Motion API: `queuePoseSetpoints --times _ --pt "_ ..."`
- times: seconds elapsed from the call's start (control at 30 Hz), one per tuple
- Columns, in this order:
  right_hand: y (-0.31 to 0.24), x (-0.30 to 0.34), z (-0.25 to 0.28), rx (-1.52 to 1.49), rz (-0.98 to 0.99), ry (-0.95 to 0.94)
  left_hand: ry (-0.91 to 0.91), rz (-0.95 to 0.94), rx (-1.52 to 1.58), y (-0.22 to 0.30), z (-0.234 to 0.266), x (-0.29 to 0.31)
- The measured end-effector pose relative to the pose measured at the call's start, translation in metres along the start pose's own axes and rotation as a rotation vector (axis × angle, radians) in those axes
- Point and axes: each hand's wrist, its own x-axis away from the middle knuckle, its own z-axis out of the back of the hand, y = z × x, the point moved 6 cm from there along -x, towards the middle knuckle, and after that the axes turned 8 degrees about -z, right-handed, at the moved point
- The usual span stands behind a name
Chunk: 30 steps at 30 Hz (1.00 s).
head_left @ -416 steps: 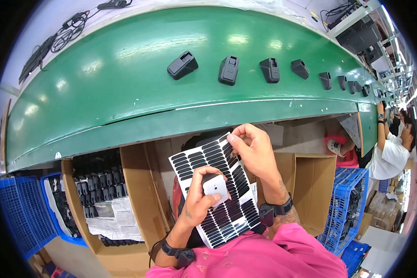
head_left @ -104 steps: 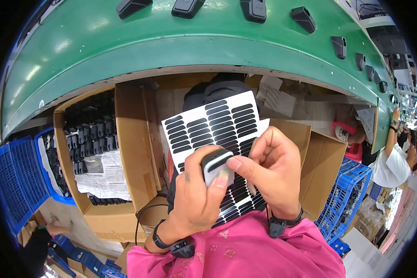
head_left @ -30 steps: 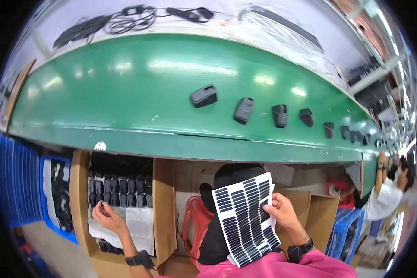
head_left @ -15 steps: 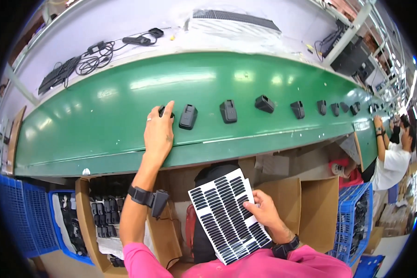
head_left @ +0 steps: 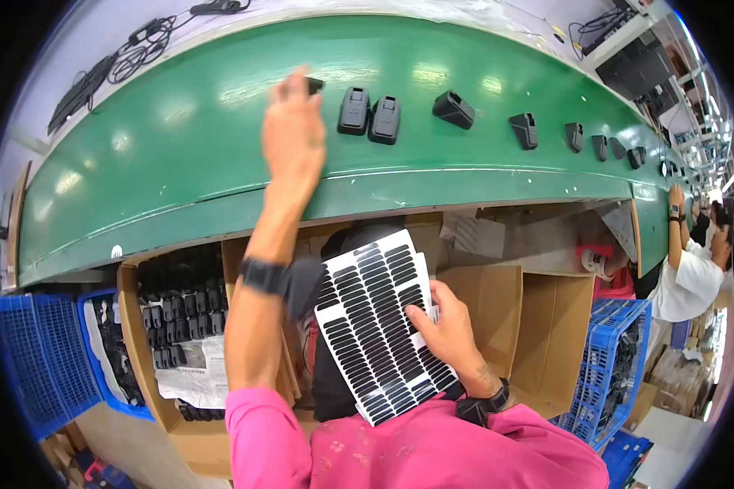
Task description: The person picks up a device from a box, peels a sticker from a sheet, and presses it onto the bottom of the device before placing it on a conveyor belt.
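Note:
My left hand (head_left: 295, 134) reaches over the green work surface (head_left: 204, 138), smeared by motion. Its fingers are closed around a small black plastic housing (head_left: 315, 85), of which only an edge shows past the fingertips. To its right stand two black housings side by side, a left one (head_left: 353, 112) and a right one (head_left: 384, 121). Over my lap, my right hand (head_left: 448, 328) grips a white sheet of black stickers (head_left: 383, 322) by its right edge, thumb on top. The stickers sit in columns, with several bare white gaps. A second sheet's edge peeks out behind it.
More black housings (head_left: 454, 109) are strung out along the surface to the right. Below left, a cardboard box (head_left: 189, 444) holds rows of black parts; an open box (head_left: 554, 342) and blue crate (head_left: 599, 375) stand right. A co-worker (head_left: 685, 281) sits far right.
My left hand has moved farther across the surface with the black housing. The two nearest housings, formerly apart, now stand close together. The whole view has shifted; my right hand keeps hold of the sheet.

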Motion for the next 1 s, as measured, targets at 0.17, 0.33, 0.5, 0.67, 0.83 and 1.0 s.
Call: queuePoseSetpoints --times 0.17,0.33,0.5,0.67,0.83,1.0 --pt "-0.033 0.009 0.021 0.53 0.264 0.378 0.146 0.347 1.205 0.055 0.073 0.09" --pt "-0.07 -0.025 0.006 0.308 0.512 0.292 -0.13 0.616 1.601 0.096 0.051 0.221" --pt "-0.086 -0.051 -0.016 0.451 0.51 0.251 -0.021 0.923 1.976 0.098 0.023 0.254" --pt "-0.096 -0.045 -0.026 0.645 0.498 0.336 0.052 0.887 2.12 0.092 0.019 0.257" --pt "-0.09 -0.044 -0.027 0.605 0.654 0.305 0.005 0.823 2.081 0.095 0.02 0.253" --pt "-0.098 -0.037 -0.01 0.303 0.64 0.288 0.037 0.9 2.103 0.094 0.02 0.254"
